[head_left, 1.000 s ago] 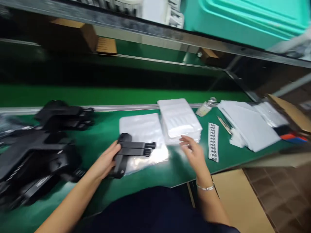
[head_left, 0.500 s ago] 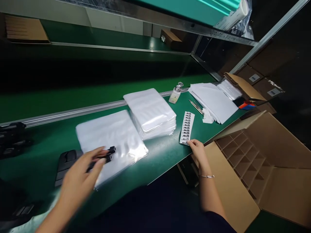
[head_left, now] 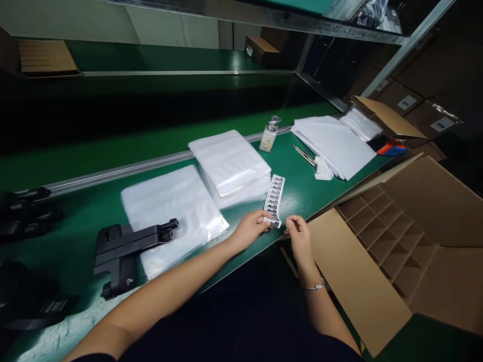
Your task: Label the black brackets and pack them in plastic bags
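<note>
1 label strip, over the near edge area of the green bench, just right of the taller bag stack. Long axis runs away from the wearer, far end leaning slightly right; near end bent. Left hand pinches that near end, thumb on top. Right hand just beside it, fingers curled, thumb and index together; can't tell if anything's between them.

White label strip, rows of black print, near end bent, just beside the bag stack
</note>
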Demonstrator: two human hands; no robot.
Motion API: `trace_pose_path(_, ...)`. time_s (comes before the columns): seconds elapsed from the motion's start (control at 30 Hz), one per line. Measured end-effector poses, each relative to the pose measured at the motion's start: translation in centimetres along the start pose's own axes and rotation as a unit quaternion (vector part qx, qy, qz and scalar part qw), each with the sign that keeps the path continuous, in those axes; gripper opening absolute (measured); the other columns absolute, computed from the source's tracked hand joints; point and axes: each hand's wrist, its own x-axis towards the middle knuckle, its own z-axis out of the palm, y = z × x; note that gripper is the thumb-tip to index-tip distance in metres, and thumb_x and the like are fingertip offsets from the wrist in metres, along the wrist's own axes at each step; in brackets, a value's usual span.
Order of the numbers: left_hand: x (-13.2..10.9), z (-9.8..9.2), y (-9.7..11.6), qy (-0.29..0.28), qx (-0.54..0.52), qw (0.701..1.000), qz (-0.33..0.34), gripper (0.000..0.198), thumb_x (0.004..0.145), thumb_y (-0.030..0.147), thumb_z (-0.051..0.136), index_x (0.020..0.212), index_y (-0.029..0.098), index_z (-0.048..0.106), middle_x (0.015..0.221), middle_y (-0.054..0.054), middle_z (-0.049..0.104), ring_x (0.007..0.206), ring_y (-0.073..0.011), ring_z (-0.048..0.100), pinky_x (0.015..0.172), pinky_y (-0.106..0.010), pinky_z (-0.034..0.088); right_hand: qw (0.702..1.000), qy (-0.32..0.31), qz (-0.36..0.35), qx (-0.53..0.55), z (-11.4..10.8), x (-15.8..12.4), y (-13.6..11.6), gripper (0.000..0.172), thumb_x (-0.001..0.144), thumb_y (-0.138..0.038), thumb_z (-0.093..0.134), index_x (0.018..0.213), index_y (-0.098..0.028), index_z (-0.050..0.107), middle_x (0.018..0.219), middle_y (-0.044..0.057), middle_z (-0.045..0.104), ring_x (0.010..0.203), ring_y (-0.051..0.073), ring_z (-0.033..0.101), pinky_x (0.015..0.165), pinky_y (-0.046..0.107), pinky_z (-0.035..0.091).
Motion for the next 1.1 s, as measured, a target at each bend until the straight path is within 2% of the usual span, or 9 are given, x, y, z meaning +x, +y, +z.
trace_pose_path(0.13, 0.6, 0.4, -0.7, 0.018, -0.003, 1.0, -0.004, 0.026, 0.07, 0.033, 0.075, 0.086, 0.017, 0.063, 0.073, 0.0, 0.069, 0.068, -0.0139, 0.063, 0.067, -0.026, 0.046, 0.949, 0.046, -0.212, -0.23, -0.5, -0.5, 0.3, 0.018, 0.087, -0.038, 0.06, 0.091, -0.024, 0.071, 0.093, 0.008, 0.065, 0.09, 0.024, 0.059, 0.087, 0.044, 0.048)
trace_pose_path(0.27, 1.2, 0.7, -1.2, 0.019, -0.004, 1.0, -0.017, 0.03, 0.069, 0.035, 0.077, 0.086, 0.016, 0.061, 0.073, -0.002, 0.07, 0.071, -0.0161, 0.065, 0.07, -0.028, 0.047, 0.889, 0.069, -0.294, -0.344, -0.7, -1.1, 0.7, 0.01, 0.087, -0.029, 0.061, 0.084, -0.028, 0.071, 0.09, 0.005, 0.069, 0.087, 0.023, 0.062, 0.103, 0.052, 0.038)
trace_pose_path(0.43, -1.0, 0.5, -0.4, -0.042, 0.034, 0.998, -0.038, 0.067, 0.072, 0.033, 0.076, 0.13, 0.016, 0.049, 0.1, -0.009, 0.075, 0.092, -0.0235, 0.07, 0.087, -0.036, 0.05, 0.938, 0.132, -0.255, -0.194, -1.4, -1.4, 0.4, 0.011, 0.089, -0.032, 0.057, 0.089, -0.025, 0.066, 0.093, 0.005, 0.069, 0.093, 0.023, 0.064, 0.103, 0.054, 0.041)
trace_pose_path(0.5, -3.5, -0.6, 0.7, -0.053, 0.106, 0.992, -0.042, 0.078, 0.074, 0.032, 0.075, 0.143, 0.02, 0.04, 0.109, -0.01, 0.074, 0.098, -0.027, 0.07, 0.091, -0.04, 0.049, 0.971, 0.08, -0.196, -0.109, -1.2, -1.4, 0.5, 0.022, 0.09, -0.033, 0.055, 0.109, -0.023, 0.062, 0.108, 0.008, 0.068, 0.103, 0.025, 0.064, 0.097, 0.05, 0.047)
trace_pose_path(0.63, -9.7, -6.9, 4.2, 0.068, 0.276, 0.959, 0.021, 0.039, 0.076, 0.039, 0.071, 0.114, 0.028, 0.069, 0.11, -0.005, 0.075, 0.109, -0.0319, 0.065, 0.103, -0.041, 0.044, 0.974, -0.118, -0.142, -0.13, 0.2, -1.0, 2.3, 0.048, 0.09, -0.032, 0.057, 0.135, -0.024, 0.045, 0.127, 0.013, 0.062, 0.109, 0.026, 0.064, 0.092, 0.047, 0.052)
trace_pose_path(0.77, -15.8, -17.0, 5.9, 0.331, 0.448, 0.829, 0.057, 0.039, 0.083, 0.042, 0.057, 0.117, 0.026, 0.067, 0.131, -0.006, 0.064, 0.13, -0.0326, 0.049, 0.116, -0.047, 0.029, 0.935, -0.065, -0.213, -0.277, 0.5, 0.8, 4.0, 0.046, 0.089, -0.038, 0.057, 0.13, -0.017, 0.05, 0.116, 0.018, 0.063, 0.108, 0.032, 0.06, 0.093, 0.055, 0.047)
trace_pose_path(0.87, -19.0, -21.9, 4.2, 0.373, 0.481, 0.792, 0.043, 0.045, 0.088, 0.041, 0.044, 0.125, 0.02, 0.06, 0.146, -0.01, 0.049, 0.142, -0.03, 0.032, 0.119, -0.051, 0.02, 0.914, 0.009, -0.276, -0.298, 1.4, 2.6, 2.8, 0.044, 0.086, -0.037, 0.06, 0.123, -0.013, 0.054, 0.117, 0.02, 0.06, 0.112, 0.033, 0.057, 0.096, 0.056, 0.044)
trace_pose_path(0.97, -20.1, -21.6, 1.7, 0.398, 0.415, 0.817, 0.044, 0.048, 0.091, 0.036, 0.035, 0.132, 0.014, 0.052, 0.151, -0.015, 0.038, 0.143, -0.0267, 0.031, 0.12, -0.048, 0.019, 0.933, 0.019, -0.296, -0.202, 4.7, 2.5, -0.8, 0.028, 0.085, -0.034, 0.062, 0.106, -0.017, 0.059, 0.122, 0.016, 0.059, 0.118, 0.031, 0.054, 0.102, 0.054, 0.038)
trace_pose_path(1.1, -19.3, -16.8, -0.3, 0.416, 0.338, 0.843, 0.047, 0.046, 0.095, 0.03, 0.034, 0.139, 0.018, 0.042, 0.159, -0.013, 0.021, 0.148, -0.0267, 0.019, 0.121, -0.05, 0.016, 0.956, -0.21, -0.196, -0.058, 12.7, -0.7, -5.7, 0.018, 0.09, -0.034, 0.056, 0.077, -0.021, 0.059, 0.118, 0.009, 0.063, 0.119, 0.027, 0.054, 0.104, 0.049, 0.037)
